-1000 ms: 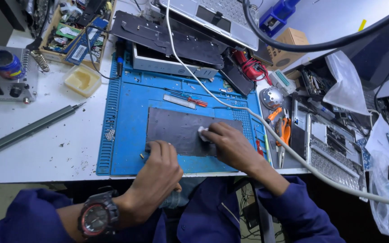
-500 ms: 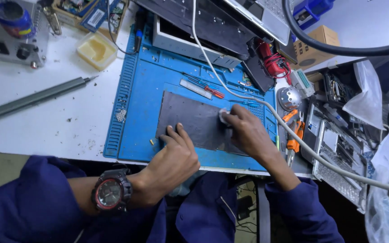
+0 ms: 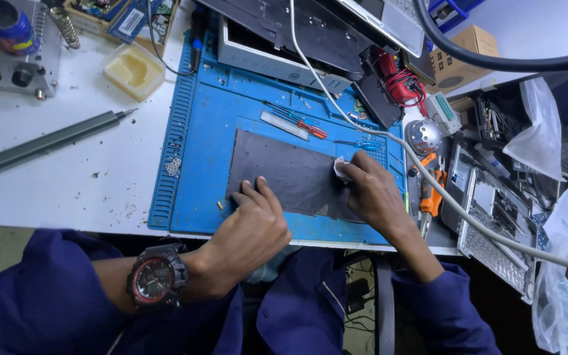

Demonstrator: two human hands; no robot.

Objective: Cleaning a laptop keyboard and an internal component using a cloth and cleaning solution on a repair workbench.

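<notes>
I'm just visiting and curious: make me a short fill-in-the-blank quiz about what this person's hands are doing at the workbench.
1. The flat dark grey rectangular panel lies on a ____ work mat.
2. The right hand presses a small ____ wad of cloth on the panel's far right edge.
3. The left hand, resting on the panel's near edge, has a black-and-red ____ on its wrist.
4. The small red-handled screwdriver lies on the mat ____ the panel, untouched.

Missing words: blue; white; watch; beyond
</notes>
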